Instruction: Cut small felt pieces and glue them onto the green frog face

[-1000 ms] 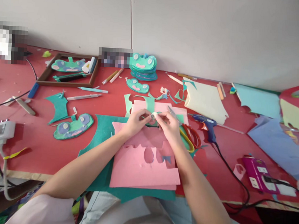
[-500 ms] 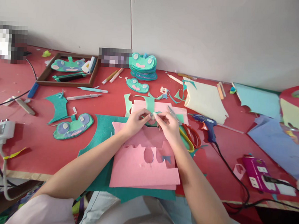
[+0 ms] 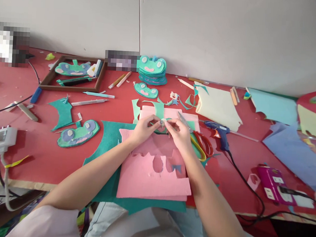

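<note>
My left hand (image 3: 146, 129) and my right hand (image 3: 179, 131) meet at the middle of the table, fingertips pinched close together on a small whitish piece (image 3: 162, 122). Just under the fingertips lies a green felt face (image 3: 161, 130), partly hidden by them. Pink felt sheets (image 3: 152, 182) with cut-out holes spread below my hands, on top of a dark green felt sheet (image 3: 106, 140). Scissors with red and yellow handles (image 3: 203, 145) lie right beside my right hand. How the small piece is split between the two hands is too small to tell.
A blue glue gun (image 3: 219, 130) lies right, its cord running to a purple power strip (image 3: 275, 184). Felt faces are stacked (image 3: 152, 70) at the back. A brown frame (image 3: 69, 89) holds markers. One felt face (image 3: 77, 133) lies left; felt sheets (image 3: 218, 104) lie right.
The whole view has shifted very slightly. Both hands stay almost in place, and the small whitish piece between the fingertips shows a little more.
</note>
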